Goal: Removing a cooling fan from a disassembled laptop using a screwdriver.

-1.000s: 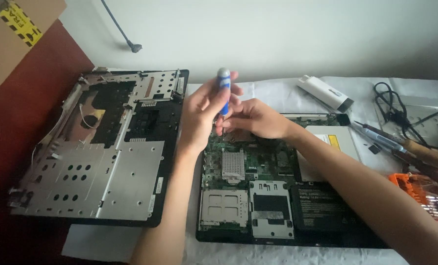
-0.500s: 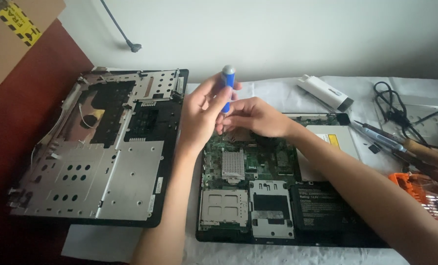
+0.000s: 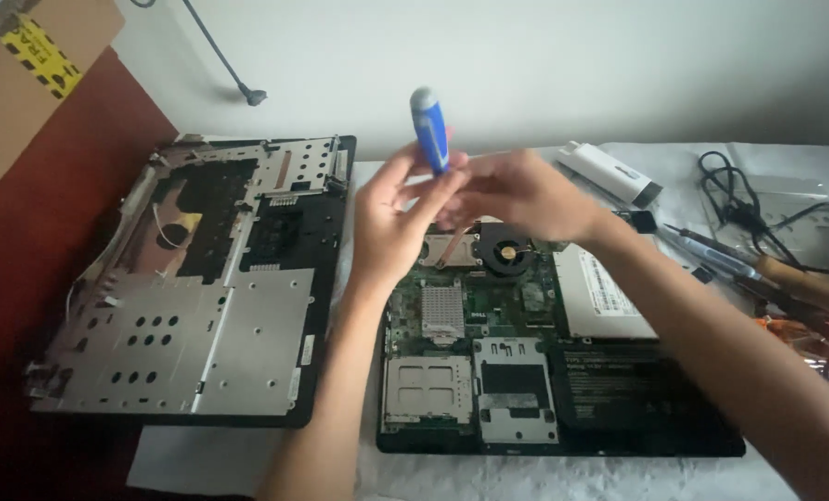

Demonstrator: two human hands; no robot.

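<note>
Your left hand (image 3: 391, 218) curls its fingers around the blue-handled screwdriver (image 3: 430, 128), gripping it low on the handle so the grey cap points up and tilts slightly left. Your right hand (image 3: 521, 193) meets it from the right, fingers bent in against the lower end of the tool; whether they pinch the shaft or only touch it cannot be told, as the tip is hidden between the two hands. Both hands hover above the far edge of the opened laptop base (image 3: 544, 371), just over its round black fan (image 3: 505, 250) and copper heat pipe. The base lies at the middle of the cloth-covered desk (image 3: 526, 478), its green board and metal card slots bare. Toward the left edge of the desk rests the removed upper casing (image 3: 192, 315), underside up. Near the far right corner lie a white oblong device (image 3: 609, 173), a soldering iron (image 3: 758, 264) and tangled black cables (image 3: 744, 199).
</note>
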